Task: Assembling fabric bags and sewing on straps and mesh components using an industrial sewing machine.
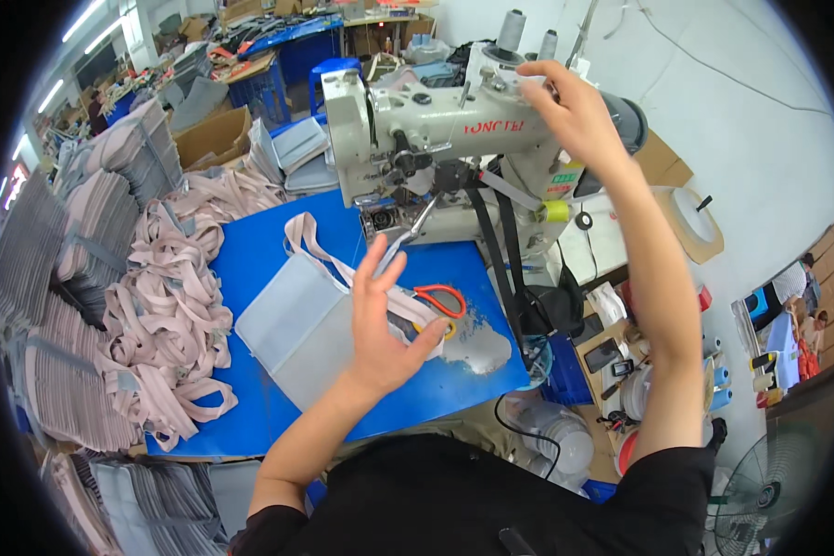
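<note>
The right hand (574, 111) reaches to the top of the sewing machine (435, 130), fingers touching its upper parts; whether its grip closes on anything cannot be told. The left hand (380, 324) hovers open-fingered, holding nothing, above the grey fabric panel (296, 324) and red-handled scissors (440, 301) on the blue bench (259, 250).

head-worn fisheye, looking down, close over blue table (269, 259)

Black short-sleeved top, bare forearms.
</note>
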A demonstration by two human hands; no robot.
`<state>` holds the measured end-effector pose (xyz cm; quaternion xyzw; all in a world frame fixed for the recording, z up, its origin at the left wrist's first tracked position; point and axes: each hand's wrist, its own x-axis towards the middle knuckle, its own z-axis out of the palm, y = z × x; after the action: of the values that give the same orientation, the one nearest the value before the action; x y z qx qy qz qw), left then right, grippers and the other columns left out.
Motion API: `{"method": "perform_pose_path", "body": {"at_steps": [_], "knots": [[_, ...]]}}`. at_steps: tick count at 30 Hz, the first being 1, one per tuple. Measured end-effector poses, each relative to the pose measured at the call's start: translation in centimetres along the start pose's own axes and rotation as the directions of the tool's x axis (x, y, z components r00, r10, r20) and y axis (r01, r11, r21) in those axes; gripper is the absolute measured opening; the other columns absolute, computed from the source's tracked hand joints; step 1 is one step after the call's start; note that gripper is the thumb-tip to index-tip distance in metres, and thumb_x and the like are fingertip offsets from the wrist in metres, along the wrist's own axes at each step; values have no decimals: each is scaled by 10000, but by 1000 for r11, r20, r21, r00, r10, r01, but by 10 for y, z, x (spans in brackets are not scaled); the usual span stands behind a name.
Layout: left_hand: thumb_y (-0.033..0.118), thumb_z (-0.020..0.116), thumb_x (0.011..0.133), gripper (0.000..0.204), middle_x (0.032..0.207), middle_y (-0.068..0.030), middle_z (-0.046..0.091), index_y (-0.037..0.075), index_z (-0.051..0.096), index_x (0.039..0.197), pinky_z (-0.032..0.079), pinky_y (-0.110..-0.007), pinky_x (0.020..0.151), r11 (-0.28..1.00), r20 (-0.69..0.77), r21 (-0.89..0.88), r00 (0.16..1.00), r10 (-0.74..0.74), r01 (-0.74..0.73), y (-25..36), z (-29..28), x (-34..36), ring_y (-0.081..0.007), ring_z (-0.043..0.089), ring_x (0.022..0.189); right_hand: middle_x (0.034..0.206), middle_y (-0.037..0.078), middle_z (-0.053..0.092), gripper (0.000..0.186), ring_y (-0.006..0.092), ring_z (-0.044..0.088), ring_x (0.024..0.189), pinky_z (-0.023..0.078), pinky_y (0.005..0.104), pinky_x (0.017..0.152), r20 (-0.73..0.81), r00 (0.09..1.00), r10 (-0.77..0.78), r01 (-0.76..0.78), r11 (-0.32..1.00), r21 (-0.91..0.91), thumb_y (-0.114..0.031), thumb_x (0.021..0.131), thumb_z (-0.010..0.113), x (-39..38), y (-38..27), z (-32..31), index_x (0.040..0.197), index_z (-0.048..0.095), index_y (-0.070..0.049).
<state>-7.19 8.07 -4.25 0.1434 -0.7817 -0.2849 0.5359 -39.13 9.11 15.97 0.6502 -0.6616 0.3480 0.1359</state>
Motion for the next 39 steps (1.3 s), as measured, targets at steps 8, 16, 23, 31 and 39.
{"method": "perform_pose_path", "body": {"at_steps": [8, 16, 23, 31, 39], "knots": [[126, 851, 824, 707, 1607, -252, 425, 27, 546, 1454, 358, -520, 1213, 999, 16, -31, 1000, -16, 16, 0, -13, 3, -411, 430, 1491, 997, 56, 763, 390, 133, 673, 939, 536, 323, 866, -62, 978, 199, -172, 940, 296, -354, 969, 762, 47, 27, 1, 1178, 767, -24], [164, 645, 1060, 277, 1241, -148, 701, 21, 565, 1283, 592, -403, 969, 312, 437, -823, 880, -187, 475, -5, 16, 74, -237, 707, 1150, 818, 45, 639, 337, 286, 660, 781, 529, 408, 691, 281, 850, -445, 467, 884, -15, -284, 785, 856, -58, -90, 2, 1067, 735, -143], [25, 768, 946, 142, 1102, -127, 750, 1, 668, 1045, 589, -312, 896, 406, 349, -782, 872, -343, 473, 2, 21, 67, -176, 727, 1004, 889, 42, 607, 454, 265, 646, 853, 517, 431, 750, 411, 752, -515, 593, 801, -81, -352, 759, 859, -68, -97, -3, 1122, 696, -133], [-31, 833, 787, 355, 1236, -182, 746, 62, 704, 1105, 597, -453, 988, 857, 19, -227, 878, 479, -462, 15, 2, 70, -378, 710, 1208, 1112, 159, 765, 352, 269, 736, 945, 576, 386, 842, -78, 996, 38, -31, 995, 96, -122, 951, 687, 23, 11, -2, 1295, 724, -58], [7, 758, 920, 338, 1105, -190, 778, 64, 628, 1226, 651, -399, 815, 858, 115, -391, 907, 406, -334, 8, -2, 51, -332, 791, 1007, 1120, 126, 788, 229, 237, 756, 848, 601, 346, 795, -102, 994, 48, -45, 998, 31, -103, 905, 767, 17, 18, 18, 1128, 807, -70]]}}
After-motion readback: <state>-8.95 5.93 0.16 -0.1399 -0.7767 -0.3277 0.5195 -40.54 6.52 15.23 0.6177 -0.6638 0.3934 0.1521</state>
